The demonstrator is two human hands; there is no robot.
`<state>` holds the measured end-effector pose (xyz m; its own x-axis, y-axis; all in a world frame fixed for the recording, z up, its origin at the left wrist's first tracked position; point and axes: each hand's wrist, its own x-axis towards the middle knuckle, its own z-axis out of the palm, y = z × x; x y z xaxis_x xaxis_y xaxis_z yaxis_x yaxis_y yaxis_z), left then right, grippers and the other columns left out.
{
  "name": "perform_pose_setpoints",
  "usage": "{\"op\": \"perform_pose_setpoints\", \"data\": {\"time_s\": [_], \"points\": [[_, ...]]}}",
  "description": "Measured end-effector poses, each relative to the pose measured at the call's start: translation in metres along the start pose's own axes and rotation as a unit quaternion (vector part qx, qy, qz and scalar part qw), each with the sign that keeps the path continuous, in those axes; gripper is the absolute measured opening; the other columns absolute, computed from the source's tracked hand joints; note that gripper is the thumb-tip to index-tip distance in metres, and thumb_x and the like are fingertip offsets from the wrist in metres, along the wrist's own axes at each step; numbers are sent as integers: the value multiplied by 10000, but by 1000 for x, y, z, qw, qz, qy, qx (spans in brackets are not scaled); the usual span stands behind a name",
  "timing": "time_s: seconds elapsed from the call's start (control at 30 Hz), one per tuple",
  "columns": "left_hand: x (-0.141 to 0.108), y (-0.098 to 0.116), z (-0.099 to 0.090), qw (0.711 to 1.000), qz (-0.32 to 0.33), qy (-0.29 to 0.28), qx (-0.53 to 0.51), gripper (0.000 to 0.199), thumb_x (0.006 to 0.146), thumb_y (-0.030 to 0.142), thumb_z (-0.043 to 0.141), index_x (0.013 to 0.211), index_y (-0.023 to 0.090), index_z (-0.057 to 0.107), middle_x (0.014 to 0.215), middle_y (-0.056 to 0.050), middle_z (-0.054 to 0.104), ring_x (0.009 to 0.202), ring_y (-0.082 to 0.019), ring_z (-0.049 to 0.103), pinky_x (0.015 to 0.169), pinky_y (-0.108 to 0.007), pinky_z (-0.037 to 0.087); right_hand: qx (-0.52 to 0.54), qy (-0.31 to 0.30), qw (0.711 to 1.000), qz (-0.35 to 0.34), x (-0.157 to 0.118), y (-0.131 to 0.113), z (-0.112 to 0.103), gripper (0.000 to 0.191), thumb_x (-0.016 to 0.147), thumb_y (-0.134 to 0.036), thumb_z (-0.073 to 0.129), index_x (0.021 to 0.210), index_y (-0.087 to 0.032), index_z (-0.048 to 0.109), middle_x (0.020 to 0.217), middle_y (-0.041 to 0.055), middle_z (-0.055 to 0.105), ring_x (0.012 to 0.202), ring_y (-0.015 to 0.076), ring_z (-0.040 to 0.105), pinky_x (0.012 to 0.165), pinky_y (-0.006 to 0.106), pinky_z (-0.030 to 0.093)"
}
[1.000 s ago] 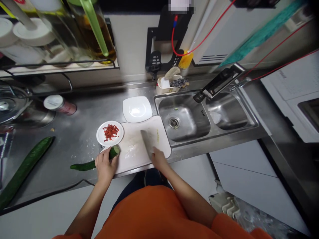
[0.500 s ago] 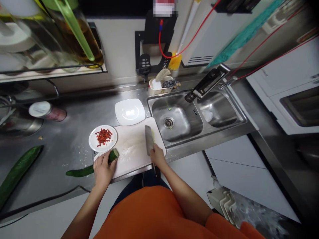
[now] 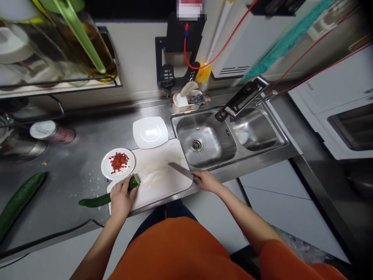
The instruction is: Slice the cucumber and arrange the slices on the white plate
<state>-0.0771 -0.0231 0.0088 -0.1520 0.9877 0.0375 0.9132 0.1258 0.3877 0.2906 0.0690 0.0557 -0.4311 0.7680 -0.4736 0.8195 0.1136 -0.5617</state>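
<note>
My left hand [image 3: 121,196] is wrapped round a cut cucumber [image 3: 94,201] at the left end of the white cutting board [image 3: 163,175]. The cucumber's cut end points right over the board, and its tapered end reaches left onto the counter. My right hand [image 3: 204,181] grips the handle of a knife [image 3: 182,170], whose blade lies across the right part of the board, tip to the left. Small green bits are near the board's right side. A round plate [image 3: 105,165] of chopped red pieces [image 3: 119,161] stands by the board's upper left corner.
Behind the board is an empty white square plate [image 3: 150,132]. To the right is a double sink [image 3: 204,136] with a black faucet [image 3: 237,101]. Another cucumber [image 3: 21,202] and a lidded jar [image 3: 54,132] are on the left. A sponge holder [image 3: 186,105] stands behind the sink.
My right hand has moved right with the knife, off the board's front right edge, and the blade has turned so that it points left. My left hand remains on the cucumber.
</note>
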Motion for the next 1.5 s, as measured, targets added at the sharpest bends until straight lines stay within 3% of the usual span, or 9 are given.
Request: {"op": "perform_pose_setpoints", "data": {"time_s": [0.3,0.43,0.53,0.67,0.8,0.93,1.07,1.33,1.5], "points": [[4,2,0,999,-18,-15,22,515,827,437,538,1275,182,542,1099,-120,637,1015,-287,581,925,-426,422,-22,144,948,285,31,28,-33,253,828,-129,429,958,-126,646,718,70,676,671,165,620,606,213,364],[4,8,3,1000,-12,-22,11,499,828,436,540,1262,190,545,1125,-116,637,1026,-288,582,925,-419,426,4,128,930,345,27,42,-43,270,826,-107,412,942,-106,656,577,33,623,551,156,601,584,215,388],[6,14,4,1000,-12,-24,1,486,829,424,542,1252,187,541,1130,-114,640,1034,-288,582,932,-417,424,-32,149,937,314,29,33,-38,277,848,-133,439,1033,-104,643,769,90,664,732,191,633,692,243,421],[12,26,5,999,-20,-29,-11,534,810,428,582,1267,163,507,1121,-131,646,1015,-293,594,916,-415,432,-110,200,959,171,36,-7,4,422,883,-176,442,1293,-107,517,1097,171,570,854,209,608,772,287,455],[20,48,13,998,-10,-46,-29,599,775,407,650,1286,153,468,1069,-130,660,952,-289,613,880,-409,449,-181,204,958,93,43,-41,60,540,860,-80,399,1399,-107,388,1142,196,511,859,217,597,751,323,482],[20,71,28,998,3,-53,-41,611,764,372,679,1285,144,456,1044,-133,656,952,-290,610,880,-415,454,-225,234,944,67,50,-49,90,586,834,-35,400,1415,-100,350,1148,214,529,1006,261,548,792,343,479],[15,73,28,996,30,-51,-68,681,765,357,680,1347,154,391,1124,-141,626,1026,-285,587,942,-432,430,-250,238,937,63,52,-48,95,567,848,-39,384,1411,-90,355,1159,204,537,1011,256,524,776,326,461],[-8,31,3,999,10,-17,-37,529,786,398,646,1261,201,517,1201,-135,604,1149,-302,516,1063,-513,285,-221,227,945,81,51,-60,82,463,884,-165,453,1344,-119,462,1152,183,516,1031,293,443,770,377,414],[-16,23,8,998,-8,-10,-54,402,802,372,625,1167,209,587,1145,-107,641,1126,-278,532,1077,-512,262,-134,217,960,-112,52,-88,75,297,873,-235,542,1156,-257,629,1143,98,510,1081,260,370,884,390,346]]}}
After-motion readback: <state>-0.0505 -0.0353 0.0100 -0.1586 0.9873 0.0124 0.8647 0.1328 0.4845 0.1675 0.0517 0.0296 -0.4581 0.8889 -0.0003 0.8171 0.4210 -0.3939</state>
